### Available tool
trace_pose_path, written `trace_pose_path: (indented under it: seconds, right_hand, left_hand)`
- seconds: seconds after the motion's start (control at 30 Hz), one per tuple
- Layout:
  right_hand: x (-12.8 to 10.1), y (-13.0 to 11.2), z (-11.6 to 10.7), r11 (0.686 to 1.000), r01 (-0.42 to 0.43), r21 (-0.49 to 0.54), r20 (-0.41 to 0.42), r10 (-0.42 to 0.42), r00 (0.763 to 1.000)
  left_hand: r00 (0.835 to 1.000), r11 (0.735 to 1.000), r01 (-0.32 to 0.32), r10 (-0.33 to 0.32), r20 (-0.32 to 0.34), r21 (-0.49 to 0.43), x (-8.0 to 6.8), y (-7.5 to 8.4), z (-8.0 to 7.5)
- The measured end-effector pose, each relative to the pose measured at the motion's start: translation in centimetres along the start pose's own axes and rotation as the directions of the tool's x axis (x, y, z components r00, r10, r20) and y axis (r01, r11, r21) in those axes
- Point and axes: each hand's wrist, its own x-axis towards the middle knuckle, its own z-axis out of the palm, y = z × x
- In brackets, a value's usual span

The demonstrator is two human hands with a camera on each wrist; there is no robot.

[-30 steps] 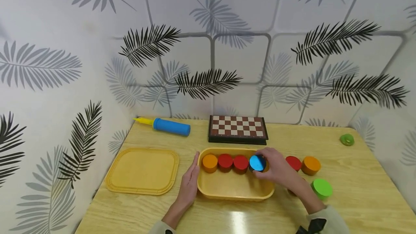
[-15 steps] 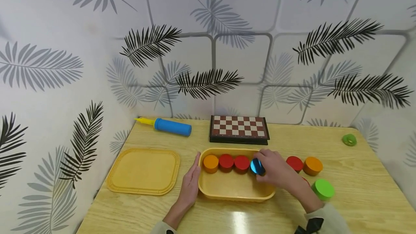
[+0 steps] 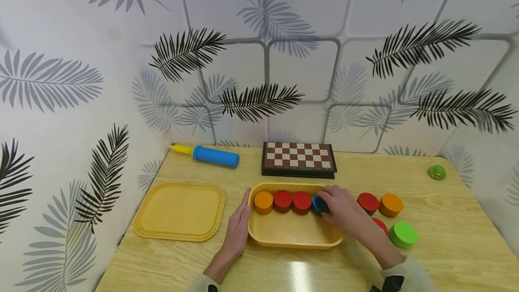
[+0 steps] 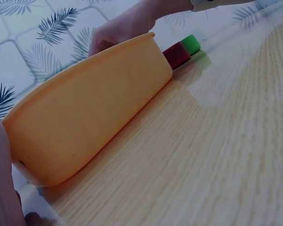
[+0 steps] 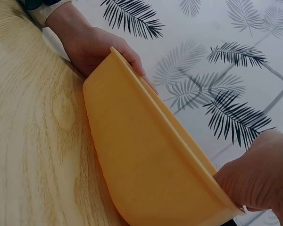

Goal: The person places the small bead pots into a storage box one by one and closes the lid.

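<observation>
The right hand [image 3: 342,211] grips a blue round block [image 3: 317,203] inside the yellow plastic tray [image 3: 293,240], beside three placed blocks. The left hand [image 3: 238,229] rests with straight fingers on the tray's left wall. Four blocks remain near the tabletop's right edge.

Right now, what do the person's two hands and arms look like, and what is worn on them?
Both hands are bare, without gloves or rings in view. The left hand and the right hand come out of light beige sleeves, each with a dark patch at the cuff.

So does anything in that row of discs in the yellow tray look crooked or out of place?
Nothing much. The orange disc and two red discs sit flat in a line along the tray back wall. The blue disc is mostly hidden under the right hand, so its lie is unclear.
</observation>
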Motion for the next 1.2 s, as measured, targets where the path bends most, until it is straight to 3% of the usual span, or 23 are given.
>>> trace_pose_path:
  seconds: [0.17,0.43,0.6,0.77,0.87,1.0,1.2]
  right_hand:
    - [-1.0,0.1,-0.3,0.997,0.001,0.079,-0.134,0.01,0.991]
    - [-4.5,1.5,-1.2,0.957,-0.13,0.26,-0.275,0.202,0.94]
    - [-7.1,3.5,-1.5,0.946,-0.158,0.282,-0.384,0.262,0.886]
    - [-9.7,5.2,-1.6,0.917,-0.156,0.368,-0.499,0.336,0.798]
    - [-11.3,6.0,-1.3,0.891,-0.174,0.419,-0.522,0.392,0.758]
    - [-13.3,6.5,-1.0,0.859,-0.254,0.445,-0.502,0.474,0.723]
    - [-15.7,6.9,-0.6,0.786,-0.406,0.466,-0.383,0.593,0.709]
  left_hand:
    - [1.0,1.0,0.002,-0.002,-0.001,-0.003,0.0,-0.1,0.0]
    - [1.0,1.0,-0.002,0.002,-0.002,-0.002,0.1,0.0,0.1]
    - [1.0,1.0,-0.001,0.001,-0.007,-0.01,0.2,0.1,0.2]
    - [1.0,1.0,0.01,-0.01,-0.011,-0.002,0.3,0.1,0.1]
    - [1.0,1.0,0.015,-0.015,-0.011,0.005,0.2,0.2,0.1]
    - [1.0,0.999,0.031,-0.031,-0.008,0.01,0.0,0.3,0.0]
    - [0.999,0.999,0.035,-0.035,-0.003,0.01,0.0,0.3,0.2]
